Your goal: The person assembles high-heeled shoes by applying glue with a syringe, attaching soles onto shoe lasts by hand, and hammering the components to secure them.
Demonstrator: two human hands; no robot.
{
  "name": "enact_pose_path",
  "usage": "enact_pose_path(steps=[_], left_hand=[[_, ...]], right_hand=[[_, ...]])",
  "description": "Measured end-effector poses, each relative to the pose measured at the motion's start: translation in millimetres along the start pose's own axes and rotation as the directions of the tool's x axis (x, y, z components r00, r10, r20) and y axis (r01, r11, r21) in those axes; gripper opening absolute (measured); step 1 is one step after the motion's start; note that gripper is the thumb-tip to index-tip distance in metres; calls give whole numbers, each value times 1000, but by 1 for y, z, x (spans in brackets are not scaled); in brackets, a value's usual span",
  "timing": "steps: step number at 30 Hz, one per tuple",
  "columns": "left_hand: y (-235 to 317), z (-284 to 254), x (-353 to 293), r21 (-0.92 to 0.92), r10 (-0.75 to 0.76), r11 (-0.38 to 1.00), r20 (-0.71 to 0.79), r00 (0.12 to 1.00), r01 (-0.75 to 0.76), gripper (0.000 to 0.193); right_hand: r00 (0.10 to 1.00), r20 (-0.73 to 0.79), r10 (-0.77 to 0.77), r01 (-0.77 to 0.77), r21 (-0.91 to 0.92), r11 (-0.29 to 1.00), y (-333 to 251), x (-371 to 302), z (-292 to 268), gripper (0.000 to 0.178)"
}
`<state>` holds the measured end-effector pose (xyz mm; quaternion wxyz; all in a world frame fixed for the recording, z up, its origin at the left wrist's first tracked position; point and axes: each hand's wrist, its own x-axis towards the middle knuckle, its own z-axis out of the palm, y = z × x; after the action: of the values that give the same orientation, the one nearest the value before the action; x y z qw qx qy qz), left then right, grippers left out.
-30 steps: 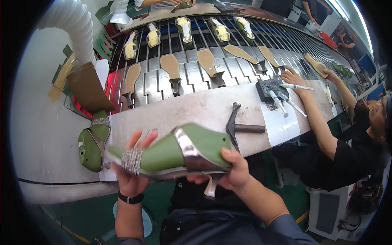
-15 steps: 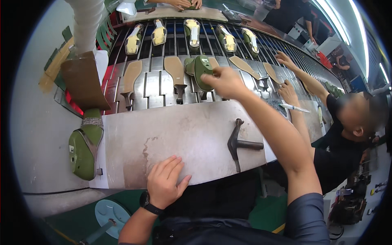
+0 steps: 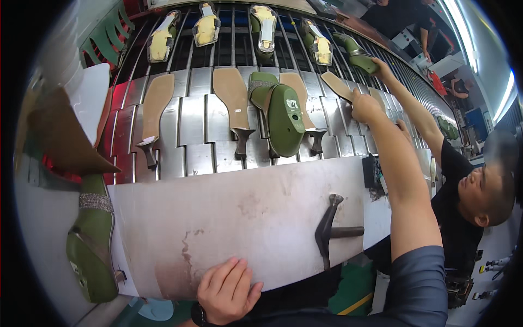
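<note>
My right hand (image 3: 366,107) reaches over the conveyor, its fingers closed around the heel end of a tan shoe sole (image 3: 336,86). The heel itself is hidden by the hand. My left hand (image 3: 229,289) lies flat on the near edge of the work board (image 3: 218,218), fingers stretched and holding nothing. A green shoe last (image 3: 286,122) with a sparkling strap lies on the conveyor, partly over another tan sole (image 3: 294,90). Two more heeled soles, one left (image 3: 158,103) and one in the middle (image 3: 231,98), lie beside it.
A dark hammer (image 3: 327,231) lies at the board's right side. Another green last (image 3: 92,245) stands at the left edge. Several lasts with yellowish bottoms (image 3: 207,27) line the conveyor's far rods. At right, a co-worker's hand (image 3: 384,71) holds a green last (image 3: 362,61).
My right hand has let go of the green last, which now lies on the conveyor, and moved right onto a sole. The co-worker has taken hold of a far last. The view has shifted.
</note>
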<state>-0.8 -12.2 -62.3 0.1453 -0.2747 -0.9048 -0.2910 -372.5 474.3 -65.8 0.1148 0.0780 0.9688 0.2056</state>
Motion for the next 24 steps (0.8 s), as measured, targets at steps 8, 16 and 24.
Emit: enact_pose_path(steps=[8,16,24], left_hand=[[3,-14,18,-26,-52,998,48,997,54,31],[0,-13,16,-38,-91,995,65,994,94,26],[2,-18,10,-11,-59,998,-16,998,59,25]], right_hand=[[778,-571,262,68,491,869,3,86,-39,36],[948,-304,95,-8,275,961,-90,158,-81,109],[913,-359,191,-69,326,943,-102,78,-115,77]])
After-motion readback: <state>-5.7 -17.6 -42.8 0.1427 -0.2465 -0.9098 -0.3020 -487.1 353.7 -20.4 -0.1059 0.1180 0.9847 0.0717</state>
